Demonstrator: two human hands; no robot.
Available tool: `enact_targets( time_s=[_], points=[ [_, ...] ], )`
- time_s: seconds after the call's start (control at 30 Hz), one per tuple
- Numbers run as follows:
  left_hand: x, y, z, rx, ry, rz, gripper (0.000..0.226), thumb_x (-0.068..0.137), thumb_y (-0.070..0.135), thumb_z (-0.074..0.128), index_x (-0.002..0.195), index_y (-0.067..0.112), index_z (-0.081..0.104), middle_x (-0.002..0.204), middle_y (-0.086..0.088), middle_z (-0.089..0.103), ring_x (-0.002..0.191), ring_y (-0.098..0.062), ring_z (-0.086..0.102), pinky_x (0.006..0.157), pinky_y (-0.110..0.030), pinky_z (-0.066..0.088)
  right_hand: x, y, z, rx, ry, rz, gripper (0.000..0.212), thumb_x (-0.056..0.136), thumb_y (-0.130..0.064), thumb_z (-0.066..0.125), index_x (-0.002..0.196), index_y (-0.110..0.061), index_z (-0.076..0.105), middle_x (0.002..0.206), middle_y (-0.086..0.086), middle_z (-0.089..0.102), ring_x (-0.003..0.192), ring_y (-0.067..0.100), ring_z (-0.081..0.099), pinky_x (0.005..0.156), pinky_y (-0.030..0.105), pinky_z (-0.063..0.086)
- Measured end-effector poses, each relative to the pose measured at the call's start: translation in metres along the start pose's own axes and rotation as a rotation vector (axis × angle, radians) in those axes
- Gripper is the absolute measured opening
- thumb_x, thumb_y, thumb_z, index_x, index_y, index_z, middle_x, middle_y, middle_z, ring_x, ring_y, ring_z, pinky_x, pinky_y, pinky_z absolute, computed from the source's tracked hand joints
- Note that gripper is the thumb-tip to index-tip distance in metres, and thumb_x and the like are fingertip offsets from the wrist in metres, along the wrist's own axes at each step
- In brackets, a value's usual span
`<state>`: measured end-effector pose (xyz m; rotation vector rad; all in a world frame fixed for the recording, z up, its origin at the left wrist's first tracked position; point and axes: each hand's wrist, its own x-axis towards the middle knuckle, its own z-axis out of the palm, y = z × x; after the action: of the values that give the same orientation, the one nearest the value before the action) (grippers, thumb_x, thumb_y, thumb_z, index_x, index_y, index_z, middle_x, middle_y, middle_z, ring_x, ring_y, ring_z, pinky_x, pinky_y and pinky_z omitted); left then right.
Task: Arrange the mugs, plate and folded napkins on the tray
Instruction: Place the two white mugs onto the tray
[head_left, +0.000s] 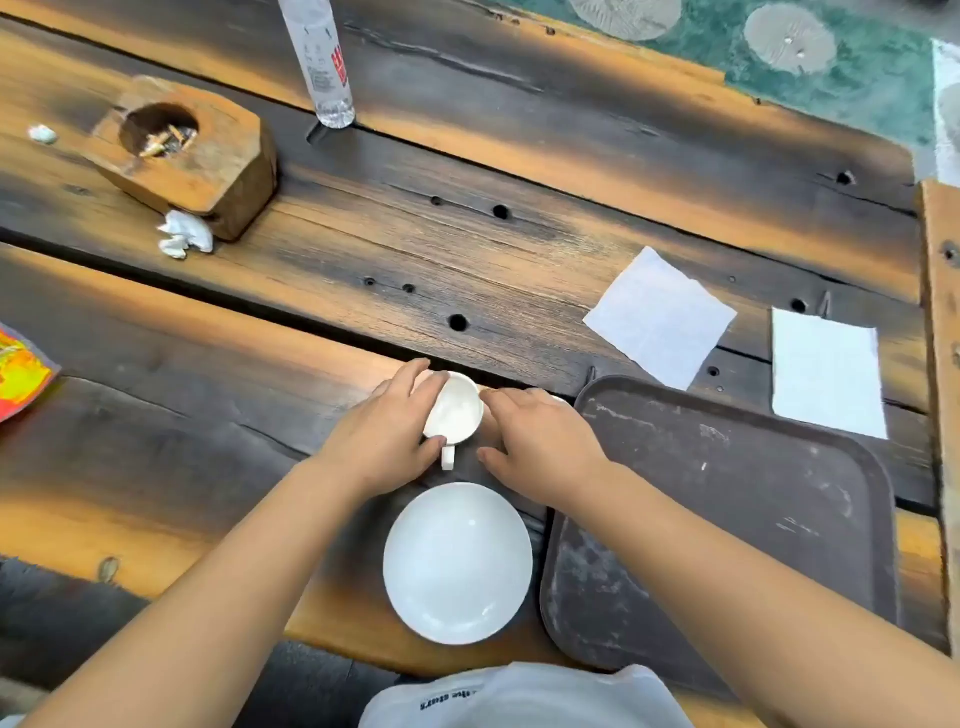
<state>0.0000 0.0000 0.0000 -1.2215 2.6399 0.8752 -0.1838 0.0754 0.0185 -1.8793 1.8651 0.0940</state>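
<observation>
The left hand (387, 439) curls around a tilted white mug (453, 413) on the wooden counter (519, 171), the right hand (540, 444) covering a second, barely visible mug beside it, its grip unclear, between plate (457, 564), empty tray (727, 499) and two napkins (660, 317).

Bare tray at right; crowded strip between it and the hands.

The tray (727, 499) surface is bare and open from above. The plate (458, 562) lies just beside its left rim, near the front edge of the tabletop (519, 171). Above the plate, both hands, left (384, 441) and right (540, 447), flank a tilted mug (454, 413), filling that gap. Two napkins (660, 317) (826, 371) lie flat beyond the tray, one overlapping its far right corner. The wide middle planks are open; the wooden ashtray (192, 150), tissue (184, 234) and bottle (319, 62) stand well apart at far left.
</observation>
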Motion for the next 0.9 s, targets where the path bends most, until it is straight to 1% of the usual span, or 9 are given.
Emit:
enact_targets(
  time_s=[0.1, 0.2, 0.37, 0.43, 0.53, 0.6, 0.73, 0.83, 0.9],
  points=[
    [0.008, -0.008, 0.003, 0.009, -0.029, -0.006, 0.080, 0.082, 0.042, 0.064, 0.148, 0.020, 0.025, 0.154, 0.000, 0.025, 0.137, -0.026, 0.035, 0.104, -0.046, 0.040, 0.016, -0.004, 0.005, -0.002, -0.026, -0.018, 0.075, 0.083, -0.044, 0.060, 0.146, -0.018, 0.027, 0.147, 0.003, 0.042, 0.129, 0.028, 0.040, 0.103, 0.046, 0.037],
    [0.014, -0.014, 0.010, 0.035, -0.057, 0.010, 0.084, 0.078, 0.046, 0.067, 0.147, 0.019, 0.027, 0.151, 0.003, 0.029, 0.134, -0.023, 0.037, 0.104, -0.044, 0.040, 0.030, -0.008, 0.009, -0.052, -0.051, -0.024, 0.082, 0.084, -0.045, 0.059, 0.149, -0.015, 0.020, 0.151, 0.005, 0.036, 0.132, 0.029, 0.038, 0.104, 0.046, 0.035],
    [0.017, -0.017, 0.016, -0.067, 0.007, 0.021, 0.080, 0.078, 0.033, 0.072, 0.145, 0.017, 0.031, 0.149, 0.002, 0.033, 0.131, -0.023, 0.042, 0.101, -0.041, 0.043, 0.044, -0.009, 0.014, -0.049, -0.110, -0.016, 0.090, 0.084, -0.044, 0.062, 0.151, -0.012, 0.012, 0.144, 0.010, 0.041, 0.122, 0.033, 0.047, 0.094, 0.046, 0.043],
    [0.017, -0.018, 0.018, -0.136, 0.014, 0.013, 0.081, 0.077, 0.032, 0.073, 0.145, 0.018, 0.031, 0.149, 0.003, 0.034, 0.131, -0.021, 0.043, 0.101, -0.040, 0.043, 0.048, -0.010, 0.015, -0.046, -0.131, -0.025, 0.090, 0.085, -0.041, 0.063, 0.151, -0.010, 0.011, 0.141, 0.013, 0.041, 0.119, 0.034, 0.051, 0.089, 0.044, 0.048],
    [0.017, -0.020, 0.020, -0.189, -0.005, -0.026, 0.090, 0.078, 0.034, 0.074, 0.150, 0.017, 0.023, 0.155, 0.002, 0.029, 0.135, -0.021, 0.041, 0.103, -0.040, 0.042, 0.052, -0.012, 0.016, -0.050, -0.148, -0.010, 0.089, 0.085, -0.037, 0.064, 0.151, -0.008, 0.010, 0.141, 0.014, 0.041, 0.114, 0.035, 0.055, 0.082, 0.043, 0.050],
    [0.018, -0.022, 0.020, -0.198, -0.038, -0.045, 0.095, 0.079, 0.035, 0.073, 0.153, 0.016, 0.017, 0.158, 0.002, 0.024, 0.137, -0.021, 0.038, 0.104, -0.041, 0.041, 0.053, -0.015, 0.016, -0.057, -0.161, 0.007, 0.089, 0.085, -0.031, 0.065, 0.150, -0.006, 0.010, 0.140, 0.015, 0.040, 0.111, 0.036, 0.058, 0.077, 0.040, 0.048],
    [0.021, -0.023, 0.020, -0.147, -0.081, -0.041, 0.095, 0.078, 0.034, 0.070, 0.152, 0.019, 0.014, 0.158, 0.004, 0.022, 0.129, -0.026, 0.047, 0.095, -0.043, 0.047, 0.054, -0.020, 0.016, -0.109, -0.168, 0.023, 0.083, 0.085, -0.014, 0.058, 0.150, -0.003, 0.008, 0.141, 0.017, 0.038, 0.107, 0.036, 0.060, 0.067, 0.036, 0.040],
    [0.022, -0.023, 0.021, -0.083, -0.104, -0.044, 0.096, 0.077, 0.027, 0.068, 0.152, 0.020, 0.009, 0.158, 0.003, 0.018, 0.120, -0.031, 0.053, 0.086, -0.042, 0.050, 0.054, -0.023, 0.017, -0.125, -0.164, 0.035, 0.083, 0.085, -0.013, 0.057, 0.150, -0.002, 0.006, 0.142, 0.018, 0.035, 0.108, 0.034, 0.060, 0.066, 0.035, 0.041],
    [0.023, -0.021, 0.024, -0.084, -0.103, -0.065, 0.096, 0.078, 0.025, 0.068, 0.153, 0.018, 0.008, 0.159, 0.001, 0.017, 0.118, -0.032, 0.055, 0.085, -0.042, 0.050, 0.054, -0.024, 0.017, -0.099, -0.175, 0.040, 0.086, 0.085, -0.012, 0.060, 0.150, -0.001, 0.004, 0.145, 0.018, 0.032, 0.111, 0.033, 0.058, 0.070, 0.035, 0.043]
  ],
)
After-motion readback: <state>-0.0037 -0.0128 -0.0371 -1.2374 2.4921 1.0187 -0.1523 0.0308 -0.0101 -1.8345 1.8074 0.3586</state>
